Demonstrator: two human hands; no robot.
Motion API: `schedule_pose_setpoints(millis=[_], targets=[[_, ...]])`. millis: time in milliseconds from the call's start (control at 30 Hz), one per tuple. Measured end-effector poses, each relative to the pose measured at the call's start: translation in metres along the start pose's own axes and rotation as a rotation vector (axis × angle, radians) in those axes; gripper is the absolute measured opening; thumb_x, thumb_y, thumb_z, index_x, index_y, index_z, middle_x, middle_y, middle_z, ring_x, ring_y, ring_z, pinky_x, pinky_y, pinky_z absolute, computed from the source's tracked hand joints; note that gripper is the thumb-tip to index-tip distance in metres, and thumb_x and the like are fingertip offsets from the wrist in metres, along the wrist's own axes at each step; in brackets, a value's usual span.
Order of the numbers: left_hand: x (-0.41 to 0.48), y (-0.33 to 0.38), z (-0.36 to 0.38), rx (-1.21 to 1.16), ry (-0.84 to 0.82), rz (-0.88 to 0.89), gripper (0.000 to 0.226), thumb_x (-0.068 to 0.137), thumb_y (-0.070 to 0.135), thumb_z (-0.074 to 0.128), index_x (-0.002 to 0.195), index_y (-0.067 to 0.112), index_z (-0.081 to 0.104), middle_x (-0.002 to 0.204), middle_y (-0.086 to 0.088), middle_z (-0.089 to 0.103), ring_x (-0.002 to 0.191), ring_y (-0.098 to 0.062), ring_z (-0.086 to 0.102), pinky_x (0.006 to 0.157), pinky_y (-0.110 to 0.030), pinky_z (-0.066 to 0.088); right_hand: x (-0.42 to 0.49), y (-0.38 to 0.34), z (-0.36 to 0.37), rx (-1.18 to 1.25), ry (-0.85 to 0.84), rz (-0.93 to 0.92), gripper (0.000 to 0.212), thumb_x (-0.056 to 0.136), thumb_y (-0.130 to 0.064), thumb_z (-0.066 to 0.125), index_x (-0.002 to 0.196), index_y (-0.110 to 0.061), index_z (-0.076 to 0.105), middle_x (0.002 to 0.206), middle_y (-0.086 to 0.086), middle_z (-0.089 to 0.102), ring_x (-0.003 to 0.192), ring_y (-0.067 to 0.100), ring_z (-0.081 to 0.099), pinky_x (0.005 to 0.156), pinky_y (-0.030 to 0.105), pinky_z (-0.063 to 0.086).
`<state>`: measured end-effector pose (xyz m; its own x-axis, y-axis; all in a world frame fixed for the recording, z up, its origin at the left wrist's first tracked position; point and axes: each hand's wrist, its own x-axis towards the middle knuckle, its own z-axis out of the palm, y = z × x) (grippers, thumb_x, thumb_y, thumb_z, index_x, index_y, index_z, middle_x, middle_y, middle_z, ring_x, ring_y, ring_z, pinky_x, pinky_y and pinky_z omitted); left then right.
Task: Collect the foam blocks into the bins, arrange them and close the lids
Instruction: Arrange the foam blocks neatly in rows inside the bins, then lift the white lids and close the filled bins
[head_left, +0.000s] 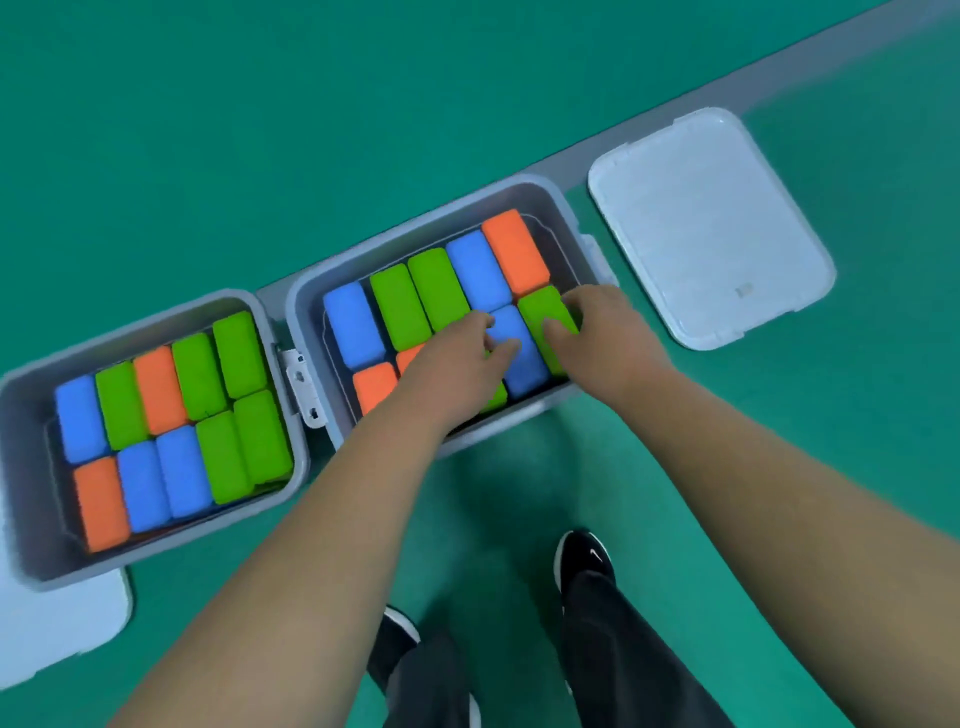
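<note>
Head view: left grip (457, 358) pinches blue block (522, 358), right grip (605, 332) clasps green block (540, 309); lid (711, 223) lies beside bin (415, 236).

The green floor (208, 130), crossed by a grey stripe (623, 141), bore the left grey plastic bin (21, 467) just beside the right grey plastic bin (415, 218), the left white plastic lid (62, 623), the right white plastic lid (711, 223) and a person's black shoes (584, 556).

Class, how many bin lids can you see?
2. The right lid lies on the floor beside the right bin; the left lid sits at the left bin's near corner, partly out of view.
</note>
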<state>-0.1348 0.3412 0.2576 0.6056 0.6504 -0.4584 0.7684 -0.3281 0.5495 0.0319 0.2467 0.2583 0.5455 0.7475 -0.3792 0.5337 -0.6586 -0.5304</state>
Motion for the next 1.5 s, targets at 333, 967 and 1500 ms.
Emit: schedule_pose_setpoints(millis=[333, 967, 1500], targets=[[0.026, 0.153, 0.001, 0.102, -0.148, 0.099, 0.034, 0.102, 0.057, 0.051, 0.111, 0.027, 0.065, 0.106, 0.007, 0.069, 0.099, -0.018, 0.063, 0.087, -0.039, 0.052, -0.002, 0.082, -0.112, 0.108, 0.003, 0.13, 0.038, 0.099, -0.043, 0.056, 0.125, -0.017, 0.066, 0.131, 0.005, 0.057, 0.107, 0.023, 0.06, 0.09, 0.03, 0.045], [0.159, 0.202, 0.165, 0.323, -0.378, 0.115, 0.025, 0.101, 0.035, 0.049, 0.117, 0.024, 0.064, 0.114, 0.001, 0.071, 0.105, -0.024, 0.064, 0.088, -0.035, 0.052, 0.079, 0.312, -0.126, -0.16, -0.173, 0.35, 0.028, 0.093, -0.03, 0.048, 0.103, -0.011, 0.067, 0.107, 0.01, 0.058, 0.097, 0.033, 0.059, 0.081, 0.039, 0.052], [0.31, 0.225, 0.446, 0.203, -0.321, -0.076, 0.039, 0.094, 0.019, 0.056, 0.133, 0.016, 0.056, 0.124, -0.001, 0.061, 0.104, -0.02, 0.055, 0.077, -0.03, 0.044, 0.167, 0.532, -0.04, -0.197, -0.283, 0.28, 0.053, 0.098, -0.026, 0.05, 0.148, -0.011, 0.038, 0.147, 0.011, 0.037, 0.107, 0.036, 0.059, 0.078, 0.038, 0.043]])
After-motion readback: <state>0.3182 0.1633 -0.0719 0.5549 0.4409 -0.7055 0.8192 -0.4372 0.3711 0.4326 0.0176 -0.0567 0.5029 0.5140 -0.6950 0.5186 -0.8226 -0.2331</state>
